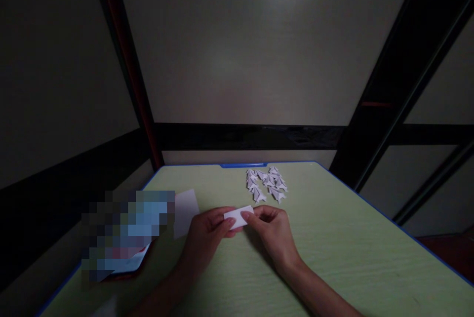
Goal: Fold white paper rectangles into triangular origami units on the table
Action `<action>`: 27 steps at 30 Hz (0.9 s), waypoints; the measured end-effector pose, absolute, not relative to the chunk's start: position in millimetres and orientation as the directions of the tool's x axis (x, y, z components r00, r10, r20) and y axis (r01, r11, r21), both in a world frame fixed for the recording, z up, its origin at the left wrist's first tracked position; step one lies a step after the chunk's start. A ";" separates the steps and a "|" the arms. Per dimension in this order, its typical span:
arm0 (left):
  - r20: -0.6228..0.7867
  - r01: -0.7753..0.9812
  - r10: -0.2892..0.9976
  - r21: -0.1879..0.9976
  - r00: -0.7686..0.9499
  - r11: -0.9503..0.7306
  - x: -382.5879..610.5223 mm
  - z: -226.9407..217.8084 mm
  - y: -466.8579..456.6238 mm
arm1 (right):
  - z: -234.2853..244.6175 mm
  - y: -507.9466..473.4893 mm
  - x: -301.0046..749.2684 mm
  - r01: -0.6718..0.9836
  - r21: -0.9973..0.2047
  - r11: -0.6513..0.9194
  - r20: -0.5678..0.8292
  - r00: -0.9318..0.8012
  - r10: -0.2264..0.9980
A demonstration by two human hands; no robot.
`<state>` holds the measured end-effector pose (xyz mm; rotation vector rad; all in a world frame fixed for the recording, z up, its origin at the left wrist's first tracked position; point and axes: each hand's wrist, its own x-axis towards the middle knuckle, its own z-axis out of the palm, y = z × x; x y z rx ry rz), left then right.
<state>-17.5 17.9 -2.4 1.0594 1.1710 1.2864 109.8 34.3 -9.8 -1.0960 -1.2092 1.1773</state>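
Your left grip [207, 228] and right grip [276, 225] are both closed on one small folded paper [239, 217], pinching it between thumbs and fingers. Both thumbs rest on its near face; the fingers support it from behind and are partly hidden. The folded paper sits between the two grips, touching both, tilted so that its right end appears higher than its left. It is held over the tabletop [333, 248]; whether it touches the surface cannot be confirmed.

Step in hand, as judged: folding, most likely the aligning or pressing of a crease. Your next move appears to call for even edges, one grip steadying while the other thumb runs along the fold. A piece this small may skew if the two grips pull unequally.

Beyond your grips, and slightly to the right of the held piece, a cluster of paper figures [268, 178] lies clear of your fingers. Just left of your left grip lies a flat white sheet [184, 214], seemingly unfolded; contact with your knuckles cannot be determined. Farther left sits a pixelated object [142, 228], nature unidentifiable. Light is dim, and crease lines on the held piece are too faint to verify.
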 end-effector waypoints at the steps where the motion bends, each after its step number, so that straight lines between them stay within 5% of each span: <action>1: -0.035 -0.129 0.998 0.991 -0.056 0.028 -17.6 -2.6 17.8 | -9.8 34.4 109.8 -0.061 -0.994 0.089 0.089 0.000 0.996; 27: -0.066 -0.203 0.994 0.978 -0.092 0.046 -18.6 -1.1 17.9 | -13.1 34.3 109.1 -0.126 -0.990 0.068 0.066 0.013 0.998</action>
